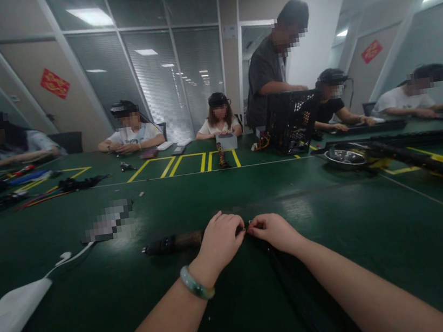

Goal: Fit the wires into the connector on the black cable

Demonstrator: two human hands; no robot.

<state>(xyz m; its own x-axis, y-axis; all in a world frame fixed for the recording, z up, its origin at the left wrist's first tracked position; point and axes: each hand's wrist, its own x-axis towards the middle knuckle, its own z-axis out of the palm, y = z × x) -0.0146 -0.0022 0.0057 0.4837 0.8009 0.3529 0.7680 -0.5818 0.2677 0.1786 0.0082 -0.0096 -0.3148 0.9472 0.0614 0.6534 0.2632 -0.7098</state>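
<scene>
My left hand (222, 236), with a jade-like bangle (196, 283) at the wrist, is closed, its fingertips pinched together at the middle of the table. Facing it, my right hand (274, 231) is pinched too, its fingertips almost meeting the left ones. A tiny bright, metallic-looking bit shows between the two hands, too small to name. A dark electric screwdriver (174, 243) lies on the green table beside my left hand, its right end hidden behind that hand. From under my right hand a black cable (286, 282) runs toward me.
A phone (108, 221) with a white cord leads to a white packet (14, 313) at left. Cable bundles (72, 184) lie beyond. At right stand a metal bowl (345, 158) and black bars (420, 159). A black computer case (291, 121) stands farther back, with several people around the table.
</scene>
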